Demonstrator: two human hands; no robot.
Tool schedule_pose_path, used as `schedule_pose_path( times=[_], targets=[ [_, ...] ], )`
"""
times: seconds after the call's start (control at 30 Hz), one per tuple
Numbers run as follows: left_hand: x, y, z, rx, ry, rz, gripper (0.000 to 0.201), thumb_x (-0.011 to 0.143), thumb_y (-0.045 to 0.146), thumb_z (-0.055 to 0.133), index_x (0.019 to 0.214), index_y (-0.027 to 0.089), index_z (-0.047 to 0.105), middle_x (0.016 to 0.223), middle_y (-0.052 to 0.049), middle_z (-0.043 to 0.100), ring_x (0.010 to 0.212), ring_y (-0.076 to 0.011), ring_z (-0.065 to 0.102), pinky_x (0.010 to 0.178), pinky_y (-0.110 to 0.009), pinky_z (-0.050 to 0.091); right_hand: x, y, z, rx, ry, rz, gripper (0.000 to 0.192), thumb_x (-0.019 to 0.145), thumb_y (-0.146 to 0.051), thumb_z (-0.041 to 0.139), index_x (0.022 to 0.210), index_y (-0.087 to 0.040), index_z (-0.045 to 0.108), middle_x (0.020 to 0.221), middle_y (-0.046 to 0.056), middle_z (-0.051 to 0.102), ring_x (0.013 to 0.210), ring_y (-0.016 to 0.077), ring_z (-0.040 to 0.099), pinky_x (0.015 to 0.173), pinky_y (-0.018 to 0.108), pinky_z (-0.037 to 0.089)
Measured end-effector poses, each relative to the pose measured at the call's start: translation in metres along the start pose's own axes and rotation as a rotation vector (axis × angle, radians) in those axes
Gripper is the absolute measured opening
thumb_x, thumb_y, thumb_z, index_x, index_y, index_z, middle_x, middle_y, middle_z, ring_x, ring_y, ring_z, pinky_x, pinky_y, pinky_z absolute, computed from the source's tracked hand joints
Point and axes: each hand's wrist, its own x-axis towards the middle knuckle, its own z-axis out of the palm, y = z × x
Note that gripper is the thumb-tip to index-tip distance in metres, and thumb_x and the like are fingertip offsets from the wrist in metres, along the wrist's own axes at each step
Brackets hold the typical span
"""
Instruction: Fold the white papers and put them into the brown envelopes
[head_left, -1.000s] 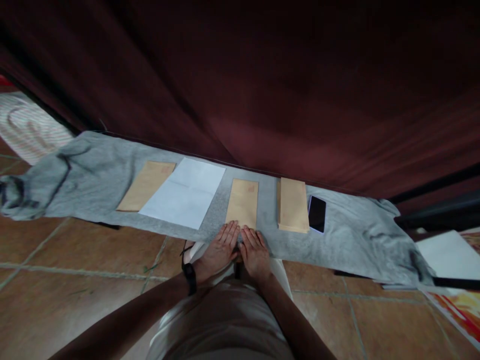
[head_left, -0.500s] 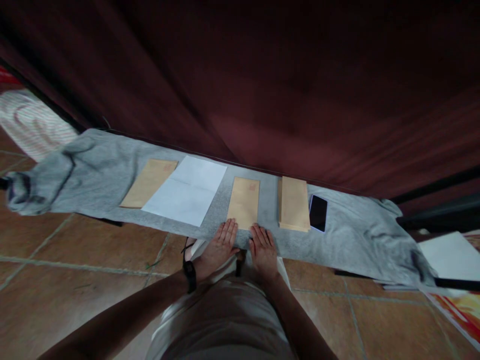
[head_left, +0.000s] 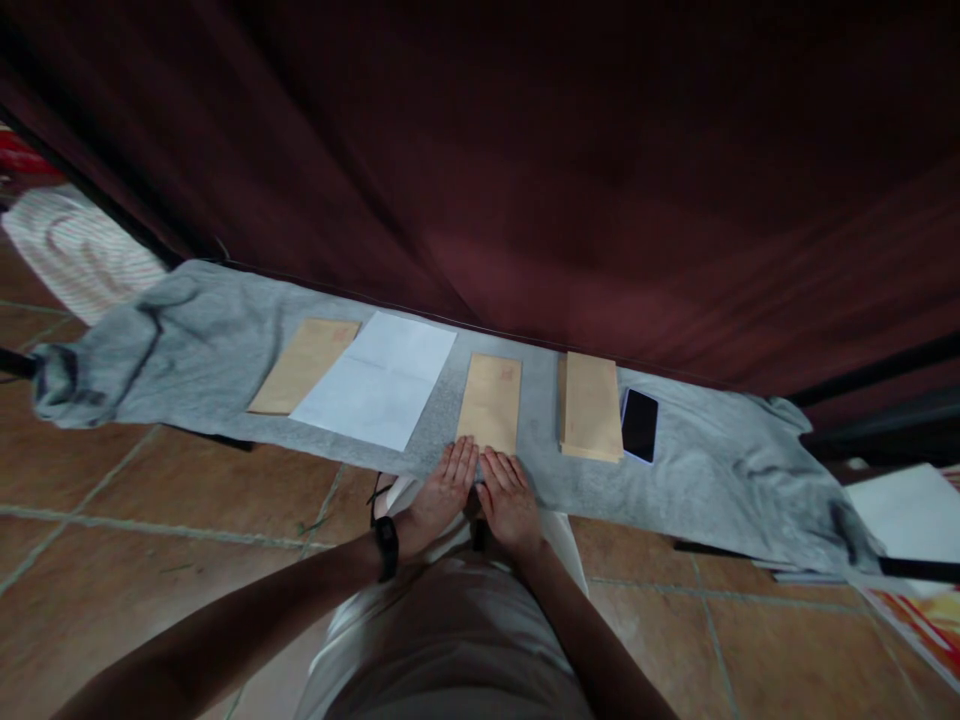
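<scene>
Lengthwise, envelope [head_left: 490, 402] points away — stamp end prob. far.

Bare grey cloth [head_left: 697, 470] was left open between the middle envelope [head_left: 491, 402] and the envelope stack [head_left: 590, 405], while the white sheet [head_left: 377, 380] hemmed the left and the dark curtain [head_left: 525, 170] closed the far edge.

No text, label, brand or number can be read. A faint reddish mark is seen at the top of the middle brown envelope [head_left: 490, 403], near the frame's centre, but it is too blurred to be made out.
</scene>
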Motion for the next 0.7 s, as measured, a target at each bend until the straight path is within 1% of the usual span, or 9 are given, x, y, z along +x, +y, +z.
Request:
schedule_pose_path(
  times=[0.13, 0.2, 0.23, 0.37, 0.47, 0.57, 0.63, 0.7],
  targets=[
    [0.0, 0.001, 0.002, -0.054, -0.006, -0.013, 0.082, 0.089, 0.006, 0.033, 0.163, 0.003, -0.002, 0.163, -0.023, 0.037, 0.152, -0.0267, 0.038, 0.129, -0.048, 0.029, 0.001, -0.002, 0.002, 0.01, 0.011, 0.035, 0.048, 0.109, -0.026, 0.038, 0.155, -0.017, 0.047, 0.158, 0.008, 0.05, 0.147, 0.0211, 0.045, 0.128, 0.045, 0.027],
    [-0.001, 0.0, 0.003, -0.069, -0.014, -0.024, 0.084, 0.089, 0.005, 0.032, 0.162, 0.005, -0.007, 0.163, -0.022, 0.036, 0.152, -0.0269, 0.037, 0.128, -0.05, 0.03, 0.0, -0.001, 0.002, 0.008, 0.028, 0.053, 0.048, 0.109, -0.027, 0.04, 0.155, -0.019, 0.047, 0.157, 0.008, 0.051, 0.147, 0.0212, 0.046, 0.127, 0.046, 0.028],
    [-0.001, 0.0, 0.003, -0.071, -0.018, -0.031, 0.083, 0.089, 0.006, 0.033, 0.162, 0.005, -0.007, 0.163, -0.023, 0.036, 0.152, -0.0273, 0.036, 0.128, -0.051, 0.03, 0.0, -0.001, 0.003, 0.005, 0.037, 0.061, 0.047, 0.109, -0.027, 0.04, 0.155, -0.02, 0.047, 0.157, 0.008, 0.051, 0.147, 0.0214, 0.046, 0.127, 0.046, 0.028],
    [-0.004, -0.003, 0.005, -0.077, -0.044, -0.02, 0.079, 0.095, 0.018, 0.04, 0.162, -0.002, 0.004, 0.163, -0.029, 0.031, 0.154, -0.0321, 0.031, 0.127, -0.053, 0.031, -0.003, 0.003, 0.001, 0.0, 0.071, 0.087, 0.046, 0.108, -0.025, 0.041, 0.153, -0.019, 0.05, 0.156, 0.008, 0.052, 0.146, 0.0213, 0.047, 0.126, 0.046, 0.028],
    [-0.005, -0.005, 0.006, -0.072, -0.051, -0.028, 0.078, 0.096, 0.024, 0.043, 0.162, -0.003, 0.011, 0.163, -0.03, 0.03, 0.154, -0.0337, 0.029, 0.127, -0.053, 0.03, -0.004, 0.006, -0.003, -0.006, 0.093, 0.11, 0.045, 0.108, -0.024, 0.041, 0.151, -0.017, 0.051, 0.155, 0.008, 0.054, 0.144, 0.0206, 0.048, 0.126, 0.045, 0.027],
    [-0.007, -0.007, 0.007, -0.067, -0.015, -0.04, 0.078, 0.097, 0.027, 0.043, 0.161, -0.004, 0.012, 0.163, -0.031, 0.03, 0.154, -0.0344, 0.029, 0.126, -0.052, 0.032, -0.006, 0.01, -0.006, -0.023, 0.106, 0.132, 0.045, 0.108, -0.024, 0.042, 0.151, -0.016, 0.052, 0.153, 0.009, 0.056, 0.143, 0.0207, 0.049, 0.126, 0.044, 0.028],
    [-0.009, -0.009, 0.008, -0.074, 0.028, -0.044, 0.079, 0.098, 0.031, 0.043, 0.162, -0.004, 0.011, 0.163, -0.031, 0.031, 0.154, -0.0349, 0.031, 0.124, -0.053, 0.033, -0.008, 0.014, -0.006, -0.034, 0.122, 0.146, 0.044, 0.108, -0.024, 0.043, 0.15, -0.016, 0.053, 0.152, 0.01, 0.057, 0.143, 0.0209, 0.05, 0.126, 0.044, 0.028],
    [-0.012, -0.012, 0.009, -0.079, 0.084, -0.052, 0.079, 0.1, 0.037, 0.043, 0.161, -0.004, 0.015, 0.161, -0.031, 0.034, 0.152, -0.0361, 0.034, 0.123, -0.053, 0.035, -0.01, 0.017, -0.006, -0.042, 0.145, 0.158, 0.043, 0.108, -0.024, 0.044, 0.148, -0.016, 0.054, 0.15, 0.01, 0.059, 0.142, 0.0211, 0.052, 0.126, 0.044, 0.028]
  ],
)
